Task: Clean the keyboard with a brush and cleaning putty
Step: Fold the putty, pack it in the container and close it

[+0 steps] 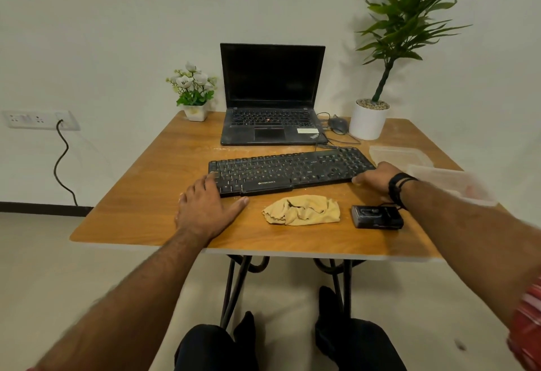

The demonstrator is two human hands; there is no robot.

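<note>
Black keyboard (289, 170) lies across the middle of the wooden table (140, 195), right end angled slightly farther away. My left hand (205, 208) sits at its near-left corner, fingers fairly straight and resting on the corner keys, thumb stretched along the near edge; nothing gripped. My right hand (377, 176) is at the keyboard's right end, fingertips touching the near-right edge. I can't tell whether its fingers curl round the edge or only press on it. Black bands (399, 187) on that wrist.

Near side of the keyboard: crumpled yellow cloth (303, 209) just in front of it, and right of the cloth a small black boxy item (376, 217) under my right forearm; I can't make out what it is. I can't pick out a brush or putty.

Far side: open black laptop (270, 98), screen dark, with a cable running down toward the keyboard. Black mouse (338, 124) just right of the laptop. White pot with a tall green plant (370, 119) at the far-right corner, small white pot of white flowers (193, 92) at the far-left. Clear plastic container (401, 155) right of the keyboard, another blurred clear piece (448, 183) nearer, behind my right arm.

Wall socket plate (41, 120) far left with a black cord (63, 162) hanging down. My dark-trousered knees (292, 347) show under the table's near edge.
</note>
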